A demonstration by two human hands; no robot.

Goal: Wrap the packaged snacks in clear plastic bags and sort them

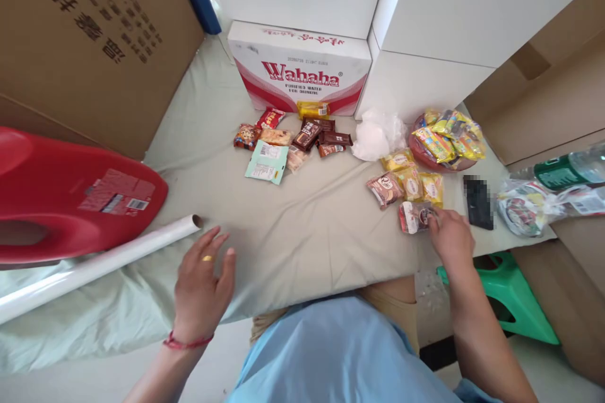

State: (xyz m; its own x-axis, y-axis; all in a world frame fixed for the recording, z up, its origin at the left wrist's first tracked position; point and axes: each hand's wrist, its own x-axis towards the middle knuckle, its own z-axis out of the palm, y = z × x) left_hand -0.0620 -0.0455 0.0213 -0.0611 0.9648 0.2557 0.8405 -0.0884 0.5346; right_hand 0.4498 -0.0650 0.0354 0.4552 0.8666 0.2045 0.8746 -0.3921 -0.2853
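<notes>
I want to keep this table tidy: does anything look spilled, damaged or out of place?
Nothing looks spilled or damaged. The crumpled white plastic seems slightly odd, perhaps loose wrapping: it lies among snack packets, beside the red bowl.

The packet at your right hand is red, white and brown; cloth, pale grey-green, unpatterned; carton, white with red bands and lettering; stool, green; your shirt, plain light blue; bracelet, red.

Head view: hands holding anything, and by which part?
Right hand touches the red-and-brown packet at its right end; firm grip unclear. Left hand holds nothing.
</notes>
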